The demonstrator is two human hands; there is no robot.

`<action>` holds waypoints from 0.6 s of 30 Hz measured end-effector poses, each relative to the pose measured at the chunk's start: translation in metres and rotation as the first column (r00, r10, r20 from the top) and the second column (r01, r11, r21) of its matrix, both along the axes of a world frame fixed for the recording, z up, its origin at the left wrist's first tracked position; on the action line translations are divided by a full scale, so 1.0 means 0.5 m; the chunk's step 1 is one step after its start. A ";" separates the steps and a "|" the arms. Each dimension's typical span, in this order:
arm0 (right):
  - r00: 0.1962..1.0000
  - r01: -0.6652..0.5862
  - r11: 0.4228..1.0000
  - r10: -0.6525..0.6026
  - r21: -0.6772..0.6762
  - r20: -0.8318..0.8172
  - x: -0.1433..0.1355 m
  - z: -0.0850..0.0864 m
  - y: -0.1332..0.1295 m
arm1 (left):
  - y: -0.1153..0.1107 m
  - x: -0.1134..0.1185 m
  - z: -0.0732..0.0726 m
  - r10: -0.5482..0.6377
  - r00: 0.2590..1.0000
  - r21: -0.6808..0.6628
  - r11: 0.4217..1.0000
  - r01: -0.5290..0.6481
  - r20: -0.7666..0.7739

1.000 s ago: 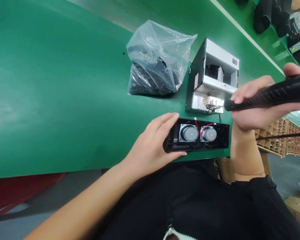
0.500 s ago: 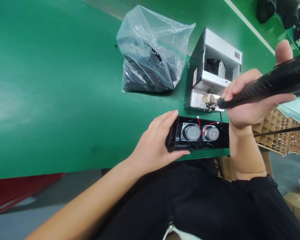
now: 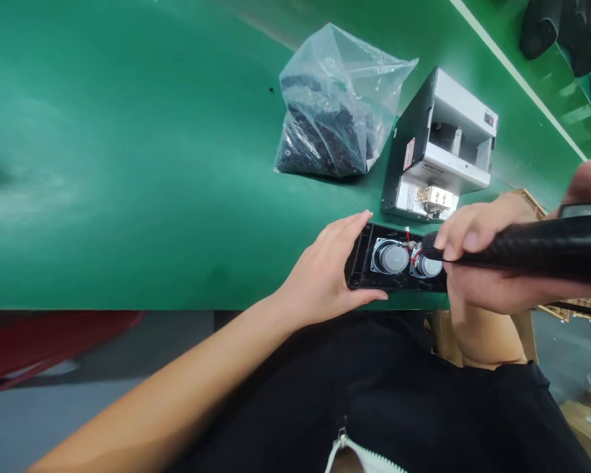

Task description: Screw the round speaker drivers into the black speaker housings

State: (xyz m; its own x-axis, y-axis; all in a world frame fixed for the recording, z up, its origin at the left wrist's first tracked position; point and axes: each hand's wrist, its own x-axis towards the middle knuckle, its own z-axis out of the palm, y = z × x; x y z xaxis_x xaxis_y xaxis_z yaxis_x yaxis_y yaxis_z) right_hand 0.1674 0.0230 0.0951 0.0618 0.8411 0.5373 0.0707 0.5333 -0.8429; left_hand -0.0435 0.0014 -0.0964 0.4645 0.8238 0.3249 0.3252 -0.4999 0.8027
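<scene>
My left hand grips the left end of a black speaker housing, thumb along the near side and fingers along the far side. Two round grey speakers, a left one and a right one, sit in it with thin red wires. Wrapped in my right hand is a black electric screwdriver, held nearly level. Its front end is over the housing between the speakers and hides part of the right one. The housing's right end is hidden behind this hand.
Just beyond the housing stands a silver and black screw feeder. To its left is a clear plastic bag of small dark parts on the green table. Cardboard boxes are at the lower right.
My right hand has brought the screwdriver from the screw feeder down over the speakers. My left hand keeps hold of the housing. The view has shifted, with the table items now farther right.
</scene>
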 end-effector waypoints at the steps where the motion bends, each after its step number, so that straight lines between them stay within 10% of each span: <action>1: 1.000 -0.006 1.000 0.006 0.016 -0.014 -0.012 -0.020 0.001 | 0.001 -0.001 0.001 -0.010 1.000 0.007 1.000 0.010 0.001; 6: 0.996 -0.078 0.996 0.079 0.042 -0.035 -0.036 -0.101 0.023 | 0.006 -0.004 0.002 -0.028 0.999 0.047 0.999 0.026 0.041; 18: 0.992 -0.013 0.995 0.001 0.095 0.126 -0.020 -0.154 0.044 | 0.003 0.000 -0.001 -0.030 0.997 0.054 0.998 0.026 0.075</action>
State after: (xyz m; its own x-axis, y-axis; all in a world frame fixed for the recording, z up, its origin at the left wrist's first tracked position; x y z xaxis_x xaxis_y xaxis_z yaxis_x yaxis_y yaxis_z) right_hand 0.1575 0.0449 0.0179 -0.0169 0.7855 0.6187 0.1683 0.6121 -0.7726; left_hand -0.0434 0.0027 -0.0970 0.4595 0.7915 0.4029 0.2500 -0.5506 0.7964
